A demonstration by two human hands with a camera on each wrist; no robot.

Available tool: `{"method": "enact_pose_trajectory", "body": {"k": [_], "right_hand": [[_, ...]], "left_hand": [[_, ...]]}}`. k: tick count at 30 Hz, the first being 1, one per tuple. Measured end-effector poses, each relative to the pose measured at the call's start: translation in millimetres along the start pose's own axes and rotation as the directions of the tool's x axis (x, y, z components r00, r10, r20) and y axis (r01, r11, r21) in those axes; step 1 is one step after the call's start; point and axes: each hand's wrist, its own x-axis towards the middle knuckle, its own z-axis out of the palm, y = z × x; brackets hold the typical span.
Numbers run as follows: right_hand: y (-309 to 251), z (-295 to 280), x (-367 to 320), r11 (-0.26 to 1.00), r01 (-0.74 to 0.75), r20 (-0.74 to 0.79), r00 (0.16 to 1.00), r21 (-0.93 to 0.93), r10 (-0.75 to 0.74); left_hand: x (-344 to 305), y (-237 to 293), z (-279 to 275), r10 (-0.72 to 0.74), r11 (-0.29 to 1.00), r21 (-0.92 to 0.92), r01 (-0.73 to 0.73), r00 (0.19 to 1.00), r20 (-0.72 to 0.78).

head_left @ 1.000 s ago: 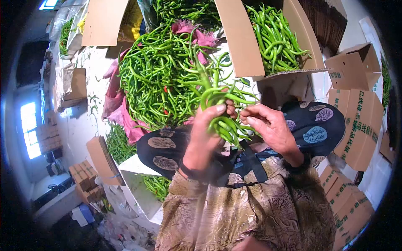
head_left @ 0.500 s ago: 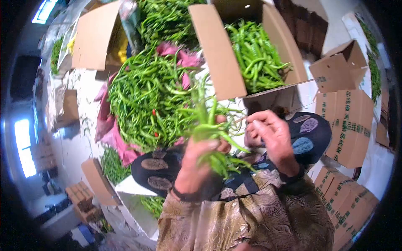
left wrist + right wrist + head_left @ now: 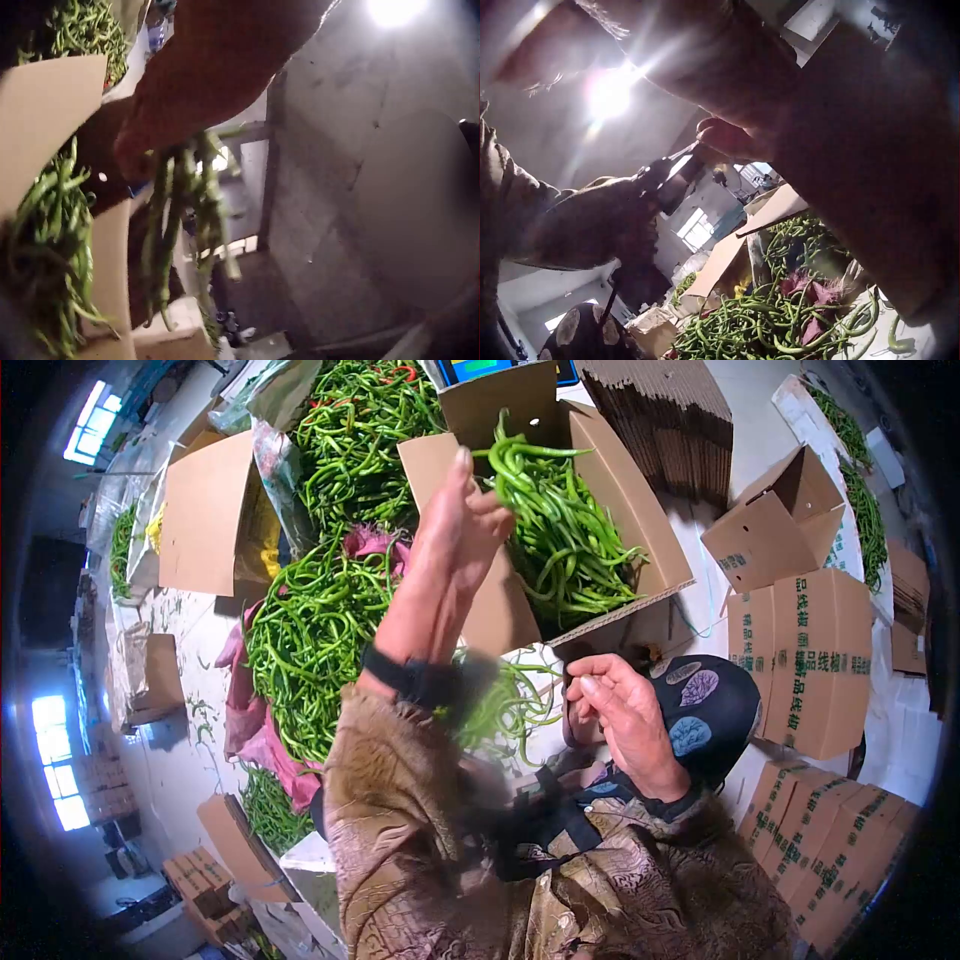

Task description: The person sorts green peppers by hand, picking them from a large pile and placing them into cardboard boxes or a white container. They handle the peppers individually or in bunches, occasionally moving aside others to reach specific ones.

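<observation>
My left hand (image 3: 465, 515) reaches out over the carton (image 3: 655, 575) and grips a bunch of long green chili peppers (image 3: 520, 465). In the left wrist view these chili peppers (image 3: 169, 232) hang down from the hand, beside the green chili peppers (image 3: 56, 225) heaped in the carton. Near my lap the right hand (image 3: 630, 725) hovers with its fingers loosely curled, and nothing shows between them. Some loose green chili peppers (image 3: 515, 705) lie on the white surface between that hand and the big pepper pile (image 3: 310, 650).
Pink cloth (image 3: 255, 710) edges the pile. More chili peppers (image 3: 365, 450) lie heaped beyond it. Flattened cardboard (image 3: 665, 430) is stacked behind the carton, with an open small box (image 3: 780, 525) and printed cartons (image 3: 810, 660) to the right. A blue device (image 3: 470, 368) stands at the top.
My left hand has moved up and away from my lap to the carton, carrying the bunch of chili peppers. The right hand stays near my lap. The head view has shifted.
</observation>
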Motion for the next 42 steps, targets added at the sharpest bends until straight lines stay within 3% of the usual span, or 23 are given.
{"method": "enact_pose_trajectory", "body": {"k": [1,3,5,8,9,10,11,14,16,20,22,24,28,31,33,35,36,37,39,41,42], "right_hand": [[-1,-2,1,1.000,-0.013,-0.026,1.000,0.010,0.013],[5,-7,2,0.999,-0.039,-0.027,0.999,0.033,0.040],[12,-8,4,0.994,-0.106,-0.014,0.994,0.028,0.106],[28,-6,11,0.992,-0.120,0.043,0.992,0.032,0.118],[38,-6,18,0.989,-0.141,0.051,0.989,0.039,0.139],[51,-9,25,0.984,-0.174,0.060,0.983,0.034,0.172],[62,-7,30,0.981,-0.191,0.073,0.979,0.032,0.188],[94,3,41,0.938,-0.345,0.064,0.936,-0.014,0.346],[128,7,48,0.920,-0.390,0.081,0.916,-0.042,0.392],[179,25,57,0.860,-0.460,0.166,0.851,-0.222,0.498],[187,42,58,0.835,-0.449,0.195,0.831,-0.318,0.521],[195,55,66,0.811,-0.460,0.224,0.802,-0.362,0.555],[209,80,96,0.807,-0.428,0.234,0.805,-0.407,0.545],[216,101,121,0.814,-0.376,0.249,0.821,-0.442,0.514],[224,103,141,0.769,-0.398,0.225,0.798,-0.501,0.559],[224,101,151,0.769,-0.340,0.148,0.862,-0.541,0.484],[226,95,157,0.775,-0.356,0.114,0.871,-0.523,0.477],[229,89,162,0.782,-0.374,0.086,0.876,-0.499,0.474],[231,85,166,0.769,-0.377,0.092,0.868,-0.516,0.488],[224,107,164,0.723,-0.380,0.067,0.860,-0.577,0.506],[223,119,164,0.730,-0.350,0.132,0.848,-0.588,0.513]], "left_hand": [[-14,-1,7,-0.017,0.998,0.055,0.024,0.991,-0.135],[-51,14,0,-0.028,0.993,0.117,0.029,1.000,-0.007],[-83,49,-39,0.028,0.955,0.285,-0.081,0.982,0.185],[-152,109,-72,0.112,0.829,0.531,-0.174,0.983,0.147],[-174,126,-88,0.128,0.796,0.592,-0.122,0.991,0.033],[-197,149,-114,0.074,0.747,0.661,-0.070,0.997,0.022],[-219,151,-120,0.198,0.679,0.734,-0.021,0.968,-0.156],[-276,166,-175,0.244,0.573,0.812,0.111,0.923,-0.299],[-294,141,-215,0.216,0.580,0.779,0.237,0.877,-0.428],[-295,26,-288,-0.030,0.742,0.541,0.395,0.827,-0.562],[-296,-32,-333,-0.063,0.856,0.394,0.334,0.825,-0.562],[-295,-74,-375,-0.014,0.866,0.400,0.299,0.815,-0.580],[-281,-87,-381,0.163,0.881,0.434,0.189,0.739,-0.654],[-273,-76,-411,0.421,0.692,0.707,0.144,0.716,-0.557],[-270,-71,-425,0.326,0.833,0.538,0.126,0.674,-0.663],[-264,-56,-401,0.255,0.836,0.524,0.166,0.727,-0.637],[-261,-70,-402,0.296,0.860,0.507,0.058,0.753,-0.588],[-259,-78,-400,0.333,0.794,0.595,0.124,0.729,-0.597],[-260,-88,-408,0.504,0.731,0.669,0.133,0.557,-0.660],[-263,-96,-435,0.507,0.821,0.570,0.023,0.429,-0.748],[-266,-95,-447,0.498,0.837,0.547,0.021,0.385,-0.777]]}}
